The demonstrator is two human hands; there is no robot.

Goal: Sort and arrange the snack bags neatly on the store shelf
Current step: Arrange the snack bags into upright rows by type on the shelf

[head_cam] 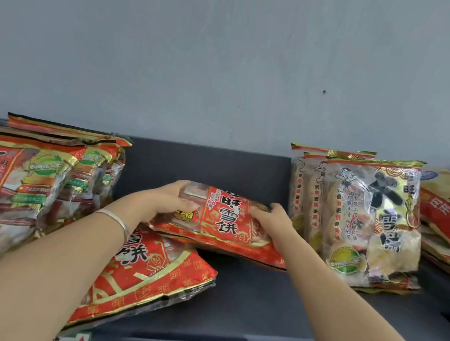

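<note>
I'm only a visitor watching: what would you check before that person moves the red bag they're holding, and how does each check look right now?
1. Grip on the held red bag: ok; left hand and right hand hold its two ends.
2. Matching group: ok; standing red bags line the left side.
3. Landing spot: ok; bare dark shelf shows in the middle.
4. Way there: not ok; a flat red bag lies beside that group.
5. Neighbours: ok; pale bags stand upright at right.
6. Space behind the left group: cannot tell.
</note>
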